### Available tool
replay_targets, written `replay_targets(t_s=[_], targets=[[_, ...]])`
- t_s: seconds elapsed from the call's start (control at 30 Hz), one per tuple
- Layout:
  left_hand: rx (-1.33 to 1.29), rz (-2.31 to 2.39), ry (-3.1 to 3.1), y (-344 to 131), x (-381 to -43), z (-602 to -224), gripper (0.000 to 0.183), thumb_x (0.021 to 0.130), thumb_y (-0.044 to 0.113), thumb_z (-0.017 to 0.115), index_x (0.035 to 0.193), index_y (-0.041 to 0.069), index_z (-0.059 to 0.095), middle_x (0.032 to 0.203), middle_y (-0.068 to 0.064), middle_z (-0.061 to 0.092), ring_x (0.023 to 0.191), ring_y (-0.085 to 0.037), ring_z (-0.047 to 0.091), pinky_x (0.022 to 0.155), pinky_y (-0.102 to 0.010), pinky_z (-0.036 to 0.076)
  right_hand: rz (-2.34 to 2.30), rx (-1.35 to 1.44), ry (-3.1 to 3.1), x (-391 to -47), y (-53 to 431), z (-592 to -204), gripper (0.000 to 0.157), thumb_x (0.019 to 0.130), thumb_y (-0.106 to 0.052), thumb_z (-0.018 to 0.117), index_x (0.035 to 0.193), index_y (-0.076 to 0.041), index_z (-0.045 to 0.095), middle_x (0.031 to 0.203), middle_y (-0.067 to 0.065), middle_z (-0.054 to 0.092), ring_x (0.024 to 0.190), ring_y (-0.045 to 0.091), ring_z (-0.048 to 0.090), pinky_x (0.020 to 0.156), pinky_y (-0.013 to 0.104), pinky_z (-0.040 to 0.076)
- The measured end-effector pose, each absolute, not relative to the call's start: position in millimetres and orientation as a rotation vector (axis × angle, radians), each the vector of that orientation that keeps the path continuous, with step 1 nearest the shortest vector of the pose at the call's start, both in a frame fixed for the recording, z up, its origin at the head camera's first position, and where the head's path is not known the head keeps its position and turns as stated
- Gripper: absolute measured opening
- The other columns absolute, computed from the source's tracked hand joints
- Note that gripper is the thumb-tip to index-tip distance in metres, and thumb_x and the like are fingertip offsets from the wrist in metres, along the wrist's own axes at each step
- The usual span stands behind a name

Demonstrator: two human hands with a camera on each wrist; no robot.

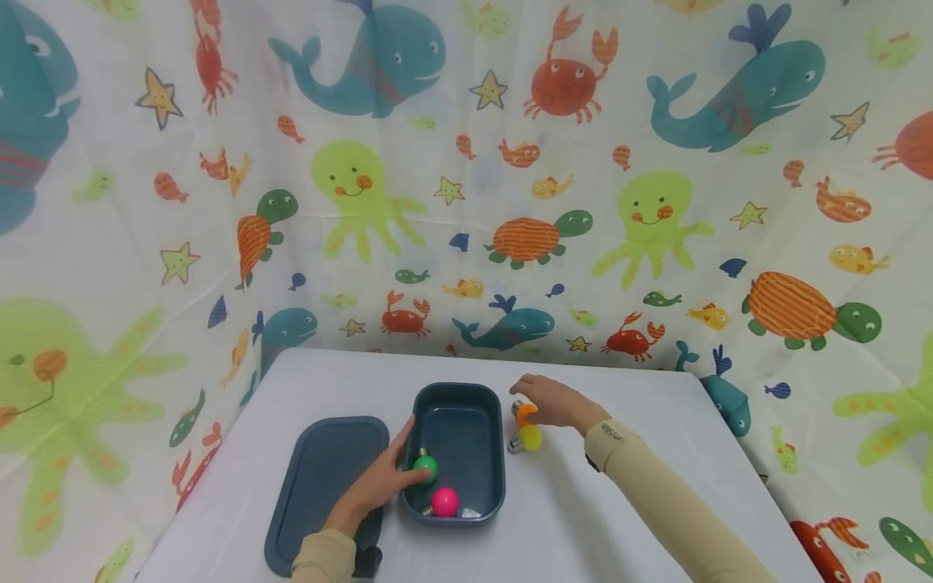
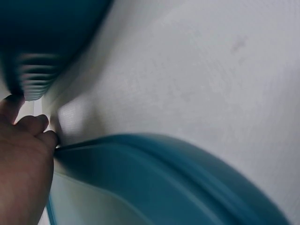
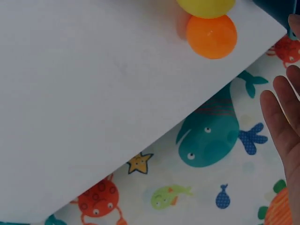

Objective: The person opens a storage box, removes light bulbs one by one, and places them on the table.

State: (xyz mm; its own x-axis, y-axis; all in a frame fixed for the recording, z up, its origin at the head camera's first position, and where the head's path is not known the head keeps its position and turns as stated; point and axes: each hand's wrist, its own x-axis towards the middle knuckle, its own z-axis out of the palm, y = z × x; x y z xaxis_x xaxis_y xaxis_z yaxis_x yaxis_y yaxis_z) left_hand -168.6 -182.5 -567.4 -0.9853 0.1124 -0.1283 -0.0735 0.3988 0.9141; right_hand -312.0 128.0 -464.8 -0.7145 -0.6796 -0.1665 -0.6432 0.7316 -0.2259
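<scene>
A dark blue plastic container (image 1: 455, 453) stands on the table, with a green light bulb (image 1: 427, 465) and a pink light bulb (image 1: 445, 502) inside. My left hand (image 1: 379, 484) holds its left wall, the thumb over the rim beside the green bulb and the fingers outside. Right of the container lie an orange light bulb (image 1: 523, 415) and a yellow light bulb (image 1: 531, 438). Above the orange one hovers my right hand (image 1: 555, 402), partly covering it in the head view. In the right wrist view, its fingers (image 3: 281, 110) are extended, apart from the orange bulb (image 3: 212, 37).
Flat on the table to the left lies the dark blue lid (image 1: 328, 478), partly under my left forearm. The white table (image 1: 627, 502) ends at a curtain (image 1: 452, 227) printed with sea animals, which hangs behind it and along both sides.
</scene>
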Motion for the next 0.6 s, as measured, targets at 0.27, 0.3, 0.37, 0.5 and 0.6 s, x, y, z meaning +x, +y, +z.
replay_targets(t_s=[0.27,0.3,0.37,0.5,0.6], targets=[[0.031,1.632,2.484,-181.8,-169.3,-568.3,0.099,0.083,0.042,0.076,0.158,0.029,0.013,0.161,-0.014,0.019,0.145,-0.041,0.021,0.110,-0.069,0.019,-0.267,-1.060,2.692,-306.2,112.3,-457.0,0.051,0.084,-0.017,0.079,0.130,-0.012,0.060,0.130,0.007,0.058,0.117,0.022,0.056,0.099,0.040,0.049],[0.034,1.633,2.488,-181.6,-169.2,-568.3,0.099,0.083,0.042,0.076,0.158,0.028,0.013,0.161,-0.014,0.019,0.145,-0.041,0.021,0.109,-0.069,0.020,-0.263,-1.068,2.692,-305.2,109.9,-455.9,0.051,0.084,-0.017,0.079,0.131,-0.012,0.060,0.129,0.006,0.058,0.116,0.021,0.056,0.099,0.039,0.050],[0.030,1.632,2.486,-181.3,-169.0,-567.9,0.099,0.083,0.042,0.076,0.158,0.028,0.013,0.161,-0.013,0.019,0.145,-0.041,0.020,0.109,-0.069,0.019,-0.262,-1.088,2.688,-303.1,105.1,-454.3,0.051,0.084,-0.018,0.079,0.131,-0.011,0.060,0.129,0.005,0.058,0.115,0.021,0.057,0.098,0.038,0.050],[0.026,1.633,2.481,-180.7,-168.2,-566.8,0.099,0.083,0.041,0.076,0.158,0.028,0.014,0.161,-0.013,0.019,0.145,-0.041,0.020,0.109,-0.069,0.020,-0.290,-1.140,2.661,-297.9,96.9,-452.7,0.052,0.084,-0.017,0.079,0.132,-0.008,0.058,0.129,0.007,0.058,0.114,0.022,0.057,0.098,0.038,0.050],[0.016,1.632,2.476,-180.5,-167.9,-566.3,0.099,0.083,0.041,0.076,0.158,0.028,0.014,0.161,-0.013,0.019,0.146,-0.041,0.020,0.109,-0.069,0.019,-0.290,-1.202,2.638,-293.5,91.9,-452.7,0.052,0.085,-0.017,0.078,0.132,-0.006,0.058,0.128,0.008,0.058,0.114,0.022,0.057,0.099,0.037,0.050]])
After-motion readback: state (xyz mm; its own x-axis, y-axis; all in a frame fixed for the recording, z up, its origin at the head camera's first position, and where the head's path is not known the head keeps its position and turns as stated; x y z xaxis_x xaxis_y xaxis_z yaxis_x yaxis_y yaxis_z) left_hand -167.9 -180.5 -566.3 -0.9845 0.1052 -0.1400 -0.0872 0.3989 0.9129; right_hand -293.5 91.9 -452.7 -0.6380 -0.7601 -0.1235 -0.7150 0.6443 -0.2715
